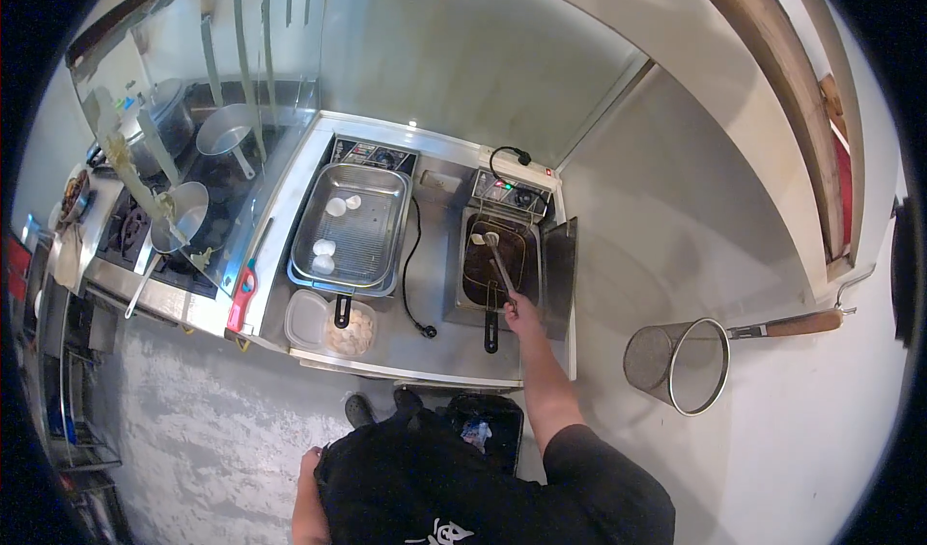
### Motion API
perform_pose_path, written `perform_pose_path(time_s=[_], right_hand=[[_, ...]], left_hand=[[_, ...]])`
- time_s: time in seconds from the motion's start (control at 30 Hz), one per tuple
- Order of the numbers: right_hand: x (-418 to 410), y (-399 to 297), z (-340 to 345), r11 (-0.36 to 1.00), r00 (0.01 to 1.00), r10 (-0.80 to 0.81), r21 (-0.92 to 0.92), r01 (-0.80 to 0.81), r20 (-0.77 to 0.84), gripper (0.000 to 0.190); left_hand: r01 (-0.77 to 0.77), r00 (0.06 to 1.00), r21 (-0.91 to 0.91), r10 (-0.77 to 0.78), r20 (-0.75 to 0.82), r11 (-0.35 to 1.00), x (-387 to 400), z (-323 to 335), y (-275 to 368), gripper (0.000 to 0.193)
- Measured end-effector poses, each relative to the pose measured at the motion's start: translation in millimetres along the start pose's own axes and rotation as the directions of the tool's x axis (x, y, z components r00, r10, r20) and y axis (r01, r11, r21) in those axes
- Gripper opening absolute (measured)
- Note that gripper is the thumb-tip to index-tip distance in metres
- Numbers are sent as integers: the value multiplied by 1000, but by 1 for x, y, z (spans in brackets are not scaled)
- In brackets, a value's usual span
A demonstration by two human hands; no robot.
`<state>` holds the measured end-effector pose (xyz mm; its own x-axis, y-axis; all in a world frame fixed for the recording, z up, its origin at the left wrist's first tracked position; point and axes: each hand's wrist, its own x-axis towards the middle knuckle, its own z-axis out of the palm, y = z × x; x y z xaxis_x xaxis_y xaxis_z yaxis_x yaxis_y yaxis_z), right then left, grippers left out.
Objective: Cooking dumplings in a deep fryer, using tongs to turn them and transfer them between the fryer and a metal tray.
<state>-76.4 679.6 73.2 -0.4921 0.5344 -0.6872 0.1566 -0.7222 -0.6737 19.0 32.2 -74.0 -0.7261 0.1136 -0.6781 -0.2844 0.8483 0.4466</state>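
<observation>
My right hand (523, 315) grips metal tongs (504, 270), which reach down into a wire fry basket (523, 228) in the right deep fryer (538, 284). By the tongs' tip is a small pale piece of food (478, 239); whether the tongs pinch it I cannot tell. Dark oil fills the fryer, and the basket's black handle (491, 331) sticks out towards me. Down at my side hangs my left hand (311, 461), its fingers mostly hidden. Several white round pieces (324, 255) lie in a steel tray with a rack (362, 215) at left.
A plastic tub of pale pieces (353, 331) stands before the tray, beside a lid (305, 319). A black cable (410, 255) crosses the counter. At far left are saucepans (190, 215) on a stove behind glass. A strainer (673, 365) hangs right; a bin (487, 429) stands below.
</observation>
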Motion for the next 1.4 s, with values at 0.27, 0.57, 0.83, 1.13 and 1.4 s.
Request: perform_pose_path(time_s=[0.27, 0.57, 0.83, 1.13, 1.4], right_hand=[[13, 5, 1, 999, 997, 31, -36, -33, -70, 18], [-22, 6, -23, 985, 999, -53, -165, 54, 12, 22], [-33, -11, -33, 946, 998, -17, -323, 35, 58, 13], [-44, -34, -18, 949, 967, -224, -252, 187, -123, 13], [-21, -29, -14, 970, 972, -105, -239, 54, -208, 17]], left_hand=[[2, 1000, -19, -3, -20, 1000, -3, 3, -2, 38], [24, 999, -53, -25, -20, 998, -2, 6, -5, 42], [-17, 1000, 20, 17, 9, 1000, 6, 0, 4, 43], [0, 999, 37, -1, 35, 999, 11, 1, 2, 40], [-74, 997, -10, 74, -8, 997, 7, 0, 5, 39]])
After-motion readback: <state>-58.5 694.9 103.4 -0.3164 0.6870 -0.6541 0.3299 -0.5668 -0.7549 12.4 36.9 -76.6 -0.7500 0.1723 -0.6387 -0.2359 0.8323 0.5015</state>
